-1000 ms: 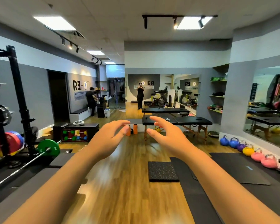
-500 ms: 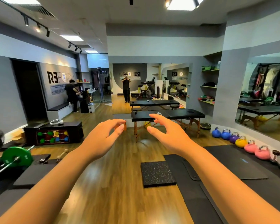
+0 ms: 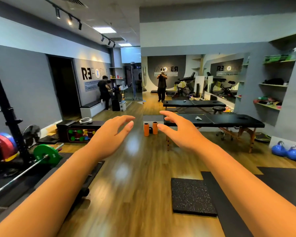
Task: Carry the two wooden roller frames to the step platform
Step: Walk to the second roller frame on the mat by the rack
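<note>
My left hand (image 3: 109, 135) and my right hand (image 3: 179, 132) are stretched out in front of me at chest height, fingers spread and curled, holding nothing. Between them, farther off on the wooden floor, stand two upright orange cylinders (image 3: 150, 128), close to the near end of a black massage table (image 3: 229, 120). I cannot make out any wooden roller frame in this view. A low black box (image 3: 72, 124) with coloured dumbbells in its open front sits by the left wall.
A squat rack (image 3: 9, 117) and a barbell with a green plate (image 3: 46, 155) fill the left side. A speckled rubber tile (image 3: 193, 196) and dark mats lie at lower right. Blue kettlebells (image 3: 287, 152) line the right wall. A person (image 3: 103, 93) stands far left.
The view has moved forward down the room; the massage table and orange cylinders are nearer. The squat rack is back in view at left. Both hands stay open out in front.
</note>
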The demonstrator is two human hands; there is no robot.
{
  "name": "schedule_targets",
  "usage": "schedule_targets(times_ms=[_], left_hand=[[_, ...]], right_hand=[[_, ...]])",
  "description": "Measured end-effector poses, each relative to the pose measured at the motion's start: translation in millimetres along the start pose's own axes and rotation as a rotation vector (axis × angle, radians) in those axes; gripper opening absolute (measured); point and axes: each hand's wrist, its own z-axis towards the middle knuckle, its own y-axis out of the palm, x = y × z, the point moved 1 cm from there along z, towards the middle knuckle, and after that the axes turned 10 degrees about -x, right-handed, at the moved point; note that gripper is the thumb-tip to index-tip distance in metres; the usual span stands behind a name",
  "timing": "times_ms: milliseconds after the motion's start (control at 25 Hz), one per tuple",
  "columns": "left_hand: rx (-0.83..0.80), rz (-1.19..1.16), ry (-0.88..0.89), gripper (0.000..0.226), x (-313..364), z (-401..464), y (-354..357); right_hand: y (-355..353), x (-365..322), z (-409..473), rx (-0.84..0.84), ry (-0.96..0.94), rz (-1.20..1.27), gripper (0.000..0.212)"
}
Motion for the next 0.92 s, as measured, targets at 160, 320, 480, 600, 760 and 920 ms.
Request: schedule_targets(times_ms=[160, 320, 480, 600, 760, 920], left_hand=[[0.014, 0.016, -0.044, 0.045, -46.7, 64.8, 19.8], [0.013, 0.002, -0.064, 0.044, -104.8, 143.0, 42.2], [0.021, 0.005, -0.036, 0.045, -170.5, 216.8, 47.1], [0.011, 0.015, -0.025, 0.044, -231.3, 290.3, 47.7], [-0.008, 0.053, -0.004, 0.049, -298.8, 370.0, 58.7], [-0.038, 0.076, -0.023, 0.051, -365.5, 434.0, 79.9]], right_hand=[[11.7, 39.4, 80.9, -0.060, -0.029, 0.018, 0.060], [22.8, 83.1, 172.1, -0.058, -0.037, 0.019, 0.059], [26.6, 118.8, 256.5, -0.030, -0.026, 0.023, 0.059], [31.1, 143.4, 338.1, 0.005, -0.021, 0.011, 0.058], [52.9, 178.7, 430.3, 0.015, -0.018, 0.027, 0.060], [80.1, 222.6, 520.4, -0.026, 0.001, 0.021, 0.061]])
